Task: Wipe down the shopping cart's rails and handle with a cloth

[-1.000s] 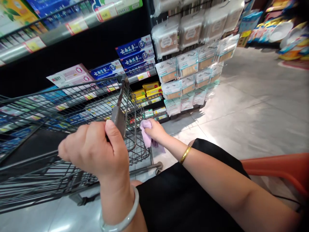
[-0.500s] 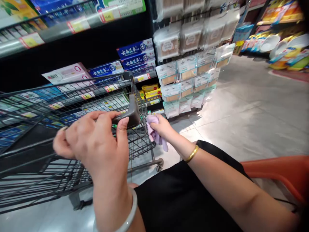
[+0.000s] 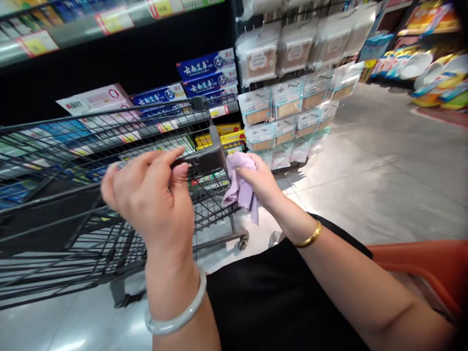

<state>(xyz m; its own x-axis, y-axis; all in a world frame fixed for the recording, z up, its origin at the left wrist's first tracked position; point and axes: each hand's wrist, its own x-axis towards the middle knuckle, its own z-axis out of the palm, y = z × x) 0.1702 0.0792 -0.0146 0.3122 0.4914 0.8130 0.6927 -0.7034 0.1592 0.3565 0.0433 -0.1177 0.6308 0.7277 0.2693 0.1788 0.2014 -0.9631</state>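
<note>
My left hand [image 3: 153, 195] is wrapped round the dark handle of a black wire shopping cart [image 3: 206, 158], with the thumb over the bar. A pale bangle [image 3: 179, 317] circles that wrist. In my right hand [image 3: 261, 180] is a crumpled lilac cloth [image 3: 241, 183], pinched between thumb and fingers, its loose end hanging down. The cloth is just right of the handle's grey corner; I cannot tell whether it touches the cart. A gold bangle [image 3: 310, 235] is on my right wrist.
Shelves with blue toothpaste boxes [image 3: 208, 66] stand behind the cart. Packets of cotton swabs [image 3: 259, 58] hang to their right. A cart wheel [image 3: 242, 241] rests on the grey tiled floor [image 3: 373, 161]. Something orange [image 3: 417, 258] is at my right side.
My right hand has lifted slightly and moved right with the cloth, so more of the cloth shows. My left hand stays on the handle. The view has shifted a little.
</note>
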